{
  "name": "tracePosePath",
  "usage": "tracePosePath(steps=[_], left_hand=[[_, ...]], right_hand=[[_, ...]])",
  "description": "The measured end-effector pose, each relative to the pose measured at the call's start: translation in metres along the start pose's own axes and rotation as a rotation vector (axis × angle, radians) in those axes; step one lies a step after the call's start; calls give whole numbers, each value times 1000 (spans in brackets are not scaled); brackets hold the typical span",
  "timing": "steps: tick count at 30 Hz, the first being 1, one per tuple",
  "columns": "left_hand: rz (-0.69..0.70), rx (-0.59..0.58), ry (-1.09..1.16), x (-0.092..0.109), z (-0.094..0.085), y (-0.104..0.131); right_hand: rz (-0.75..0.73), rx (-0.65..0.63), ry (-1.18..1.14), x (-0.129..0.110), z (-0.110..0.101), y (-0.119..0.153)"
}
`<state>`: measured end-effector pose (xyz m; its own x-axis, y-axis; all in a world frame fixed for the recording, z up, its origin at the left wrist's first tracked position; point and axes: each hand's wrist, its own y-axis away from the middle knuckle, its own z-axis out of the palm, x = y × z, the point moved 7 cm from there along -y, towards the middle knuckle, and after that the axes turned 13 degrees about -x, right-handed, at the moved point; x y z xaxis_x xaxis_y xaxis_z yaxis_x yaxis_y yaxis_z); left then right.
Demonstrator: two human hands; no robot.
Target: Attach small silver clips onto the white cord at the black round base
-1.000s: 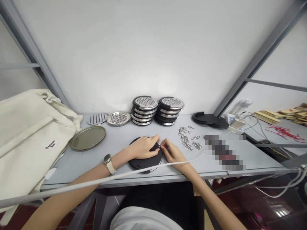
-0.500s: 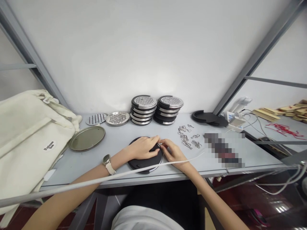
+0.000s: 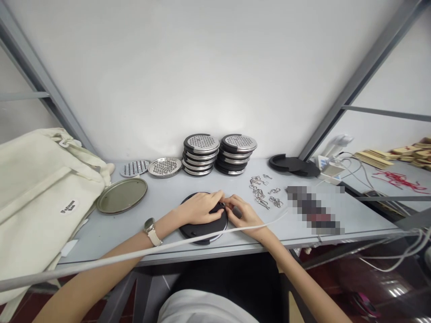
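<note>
Left hand (image 3: 201, 207) pressed flat on a black disc (image 3: 203, 226) while right hand (image 3: 243, 214) pinched a small metal clip (image 3: 223, 205) at its rim.

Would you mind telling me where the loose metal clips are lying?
In the head view, the metal clips lie scattered on the table, right of the right hand and in front of the two disc stacks.

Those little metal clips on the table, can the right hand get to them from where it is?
Probably yes. The metal clips lie loose beside the right hand, with only bare table between, though its fingertips are busy at the black disc.
</note>
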<state>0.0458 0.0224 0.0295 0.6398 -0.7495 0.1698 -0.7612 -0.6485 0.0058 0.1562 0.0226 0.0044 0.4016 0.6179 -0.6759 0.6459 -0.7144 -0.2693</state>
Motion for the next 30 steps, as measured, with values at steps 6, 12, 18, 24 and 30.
tracePosePath(steps=[6, 12, 18, 24, 30], left_hand=[[12, 6, -13, 0, 1, 0], [18, 12, -14, 0, -1, 1], [18, 11, -19, 0, -1, 1], [18, 3, -9, -1, 0, 0], [-5, 14, -4, -2, 0, 0]], right_hand=[[10, -9, -28, 3, 1, 0], [25, -15, -3, 7, 2, -1], [20, -12, 26, 4, 1, -1], [46, 26, 20, 7, -3, -1], [19, 40, -21, 1, -4, -1]])
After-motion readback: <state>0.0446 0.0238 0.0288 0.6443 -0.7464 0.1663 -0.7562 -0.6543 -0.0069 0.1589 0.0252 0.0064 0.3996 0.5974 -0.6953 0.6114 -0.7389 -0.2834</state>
